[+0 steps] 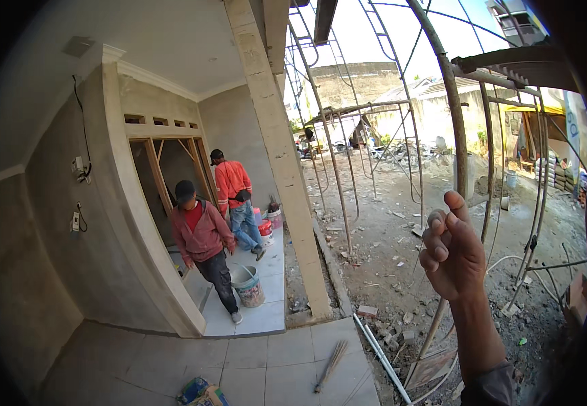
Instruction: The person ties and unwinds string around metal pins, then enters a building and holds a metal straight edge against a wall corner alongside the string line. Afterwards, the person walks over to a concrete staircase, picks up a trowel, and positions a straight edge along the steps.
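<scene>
My right hand [454, 247] is raised on the right, its forearm rising from the lower edge in a dark sleeve. Its fingers are loosely curled and partly apart, the topmost one lifted, and I see nothing held in them. Beyond the hand stands a rusty scaffold pole [457, 122], the thing nearest to it in view; whether they touch I cannot tell. My left hand is out of view. Below and to the left, a straw-coloured bundle of bristles, like a broom head [332, 365], lies on the floor tiles [290, 350].
Two people, one in a maroon jacket [202, 233] and one in an orange top [231, 183], are on the white-tiled step by a bucket [247, 287]. A slanting column [283, 155] divides the porch from rubble ground. White pipes [381, 358] lie along the floor's edge, with scaffolding [361, 108] beyond.
</scene>
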`<action>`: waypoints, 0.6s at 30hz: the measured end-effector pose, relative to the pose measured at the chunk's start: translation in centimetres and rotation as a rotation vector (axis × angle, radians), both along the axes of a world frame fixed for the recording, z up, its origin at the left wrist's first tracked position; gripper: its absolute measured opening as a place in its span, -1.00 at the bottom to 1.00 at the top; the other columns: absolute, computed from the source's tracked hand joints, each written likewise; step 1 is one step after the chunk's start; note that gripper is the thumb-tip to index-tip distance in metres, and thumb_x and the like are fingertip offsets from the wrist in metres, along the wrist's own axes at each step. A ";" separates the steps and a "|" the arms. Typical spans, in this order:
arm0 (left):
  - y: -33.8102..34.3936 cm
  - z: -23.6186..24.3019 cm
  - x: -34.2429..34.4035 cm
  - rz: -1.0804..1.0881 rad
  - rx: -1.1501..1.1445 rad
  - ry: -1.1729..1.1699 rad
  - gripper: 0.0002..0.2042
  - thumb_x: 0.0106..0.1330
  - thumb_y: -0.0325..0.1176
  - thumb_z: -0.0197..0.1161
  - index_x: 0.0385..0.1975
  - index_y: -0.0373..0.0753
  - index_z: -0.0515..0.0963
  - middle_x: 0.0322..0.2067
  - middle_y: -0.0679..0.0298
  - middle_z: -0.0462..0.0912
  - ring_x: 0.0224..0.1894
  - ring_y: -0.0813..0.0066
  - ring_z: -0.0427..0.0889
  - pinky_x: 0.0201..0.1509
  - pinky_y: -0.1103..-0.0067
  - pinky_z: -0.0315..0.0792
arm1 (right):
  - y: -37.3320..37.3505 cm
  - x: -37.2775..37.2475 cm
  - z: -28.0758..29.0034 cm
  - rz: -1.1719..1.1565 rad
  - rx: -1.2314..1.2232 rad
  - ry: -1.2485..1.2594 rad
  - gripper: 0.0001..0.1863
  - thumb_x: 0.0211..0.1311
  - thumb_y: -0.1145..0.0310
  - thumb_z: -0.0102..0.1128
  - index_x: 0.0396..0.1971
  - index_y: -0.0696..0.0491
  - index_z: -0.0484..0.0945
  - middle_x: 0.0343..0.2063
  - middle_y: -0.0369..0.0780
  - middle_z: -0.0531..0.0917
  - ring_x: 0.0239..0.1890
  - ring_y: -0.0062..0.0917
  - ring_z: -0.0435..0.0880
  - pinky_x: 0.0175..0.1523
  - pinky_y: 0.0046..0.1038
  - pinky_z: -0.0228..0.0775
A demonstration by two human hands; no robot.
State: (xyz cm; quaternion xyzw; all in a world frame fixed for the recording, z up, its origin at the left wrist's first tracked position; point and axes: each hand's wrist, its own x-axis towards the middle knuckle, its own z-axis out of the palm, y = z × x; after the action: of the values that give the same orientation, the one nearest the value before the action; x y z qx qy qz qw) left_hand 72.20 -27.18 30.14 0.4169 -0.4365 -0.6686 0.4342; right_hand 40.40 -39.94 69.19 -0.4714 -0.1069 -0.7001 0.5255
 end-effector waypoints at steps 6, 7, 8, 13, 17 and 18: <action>0.2 -0.6 -0.7 -0.107 -0.278 -0.176 -0.84 0.40 -0.40 0.07 -0.12 -0.30 0.44 -0.29 0.26 0.56 -0.38 0.58 0.51 -0.32 0.61 0.46 | 1.3 1.6 4.9 -1.042 -0.488 0.281 -0.65 0.37 0.41 -0.08 0.13 0.08 0.27 -0.34 -0.16 0.62 -0.25 -0.50 0.64 -0.18 -0.35 0.54; 0.4 0.0 -1.0 -0.112 -0.267 -0.172 -0.77 0.43 -0.29 0.02 -0.08 -0.28 0.46 -0.39 0.33 0.51 -0.41 0.61 0.47 -0.34 0.63 0.43 | 1.5 1.5 6.0 -1.145 -0.643 0.352 -0.66 0.38 0.42 -0.09 0.12 0.13 0.32 -0.36 -0.13 0.65 -0.19 -0.50 0.64 -0.11 -0.34 0.50; 0.4 0.6 -1.2 -0.123 -0.253 -0.169 -0.70 0.46 -0.18 -0.02 -0.04 -0.26 0.47 -0.49 0.41 0.46 -0.44 0.64 0.44 -0.36 0.65 0.39 | 1.7 1.2 6.9 -1.150 -0.637 0.356 -0.66 0.38 0.42 -0.09 0.12 0.13 0.32 -0.36 -0.13 0.65 -0.19 -0.50 0.64 -0.11 -0.34 0.50; -0.9 1.2 -0.5 0.042 -0.428 -0.357 -0.72 0.47 -0.25 -0.04 0.05 -0.21 0.47 -0.57 0.42 0.33 -0.49 0.64 0.33 -0.31 0.59 0.39 | -0.1 0.0 10.4 -1.686 -0.598 0.782 -0.61 0.39 0.40 -0.08 0.19 0.08 0.32 -0.22 -0.10 0.67 -0.20 -0.45 0.69 -0.04 -0.34 0.50; -2.7 4.6 2.6 0.064 -0.465 -0.519 -0.65 0.49 -0.23 -0.10 0.10 -0.30 0.44 -0.57 0.42 0.38 -0.51 0.68 0.33 -0.37 0.67 0.32 | 1.7 0.8 12.3 -1.410 -0.203 1.257 -0.43 0.26 0.45 0.03 0.28 -0.03 0.20 0.09 -0.06 0.53 0.09 -0.30 0.55 0.08 -0.28 0.49; -3.4 3.9 3.2 0.055 -0.476 -0.494 -0.62 0.48 -0.20 -0.06 0.14 -0.29 0.43 -0.56 0.36 0.43 -0.50 0.64 0.38 -0.35 0.65 0.36 | 3.4 0.8 12.4 -1.383 -0.079 1.231 -0.47 0.28 0.45 0.01 0.27 -0.01 0.21 0.10 -0.05 0.51 0.08 -0.27 0.55 0.08 -0.31 0.50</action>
State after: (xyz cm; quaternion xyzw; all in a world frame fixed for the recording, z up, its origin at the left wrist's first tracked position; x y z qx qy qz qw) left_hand 75.40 -30.61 34.08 0.4649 -0.6606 -0.4151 0.4185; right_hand 41.19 -36.57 81.56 -0.7366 0.4724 -0.4801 -0.0612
